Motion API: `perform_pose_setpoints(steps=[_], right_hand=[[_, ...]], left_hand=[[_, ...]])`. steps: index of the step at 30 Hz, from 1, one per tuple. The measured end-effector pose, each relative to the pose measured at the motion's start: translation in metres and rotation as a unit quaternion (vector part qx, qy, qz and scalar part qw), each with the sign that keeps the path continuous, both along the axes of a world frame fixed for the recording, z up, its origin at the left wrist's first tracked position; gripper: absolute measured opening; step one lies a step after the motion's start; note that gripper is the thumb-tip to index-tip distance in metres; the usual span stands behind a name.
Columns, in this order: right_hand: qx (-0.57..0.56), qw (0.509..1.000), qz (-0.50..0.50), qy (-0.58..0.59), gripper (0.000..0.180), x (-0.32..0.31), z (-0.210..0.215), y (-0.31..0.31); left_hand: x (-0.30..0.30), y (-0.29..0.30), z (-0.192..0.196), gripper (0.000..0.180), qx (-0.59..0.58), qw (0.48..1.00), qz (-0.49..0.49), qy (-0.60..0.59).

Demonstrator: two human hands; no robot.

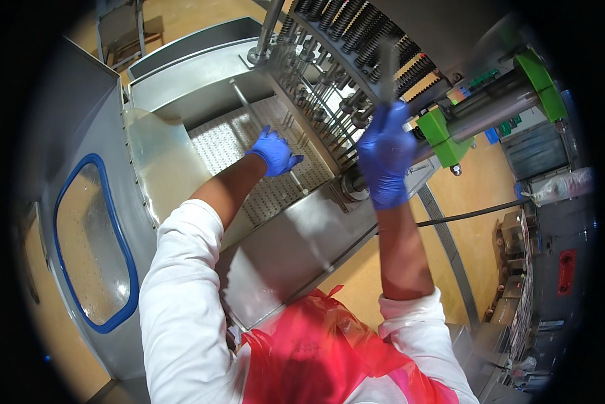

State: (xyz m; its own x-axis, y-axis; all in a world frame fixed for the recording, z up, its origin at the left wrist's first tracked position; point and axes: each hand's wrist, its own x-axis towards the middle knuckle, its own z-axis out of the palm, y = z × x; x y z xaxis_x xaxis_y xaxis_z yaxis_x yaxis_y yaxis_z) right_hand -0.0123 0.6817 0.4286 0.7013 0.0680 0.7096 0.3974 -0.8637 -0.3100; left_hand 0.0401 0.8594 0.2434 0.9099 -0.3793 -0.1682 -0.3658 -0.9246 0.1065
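My left hand (272,153), in a blue glove, is over the perforated white conveyor bed (215,138) of a steel machine. Its fingers are apart, and a thin metal rod (246,102) runs across the bed beneath it; whether they touch is hard to tell. Raised on the right, my right hand (388,158), also gloved in blue, is closed around a narrow grey tool (388,64) that points upward. Motion blurs the tool, so its kind does not show. Just behind it is the machine's head, with rows of dark coil springs (353,30) and upright metal rods below.
A thick steel shaft with green end blocks (444,138) juts out on the right. To the left stands a steel door with a blue-edged window (97,242). A translucent flap (164,161) hangs beside the bed. A black hose (474,214) crosses above the yellow floor and drain.
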Motion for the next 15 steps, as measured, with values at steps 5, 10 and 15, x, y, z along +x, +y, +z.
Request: perform_pose_setpoints(steps=[5, 10, 15], right_hand=[[-0.243, 0.968, 0.005, 0.062, 0.019, 0.014, -0.021, -0.026], [-0.034, 0.999, 0.014, -0.020, 0.019, -0.007, 0.043, 0.012], [-0.251, 0.966, 0.037, 0.047, 0.013, 0.022, -0.062, -0.058]], left_hand=[[0.005, -0.004, 0.011, 0.074, 0.010, 1.000, -0.003, 0.002], [-0.009, 0.007, 0.007, 0.073, -0.001, 1.000, 0.003, 0.011], [0.001, -0.009, 0.006, 0.072, 0.005, 1.000, -0.015, -0.013]])
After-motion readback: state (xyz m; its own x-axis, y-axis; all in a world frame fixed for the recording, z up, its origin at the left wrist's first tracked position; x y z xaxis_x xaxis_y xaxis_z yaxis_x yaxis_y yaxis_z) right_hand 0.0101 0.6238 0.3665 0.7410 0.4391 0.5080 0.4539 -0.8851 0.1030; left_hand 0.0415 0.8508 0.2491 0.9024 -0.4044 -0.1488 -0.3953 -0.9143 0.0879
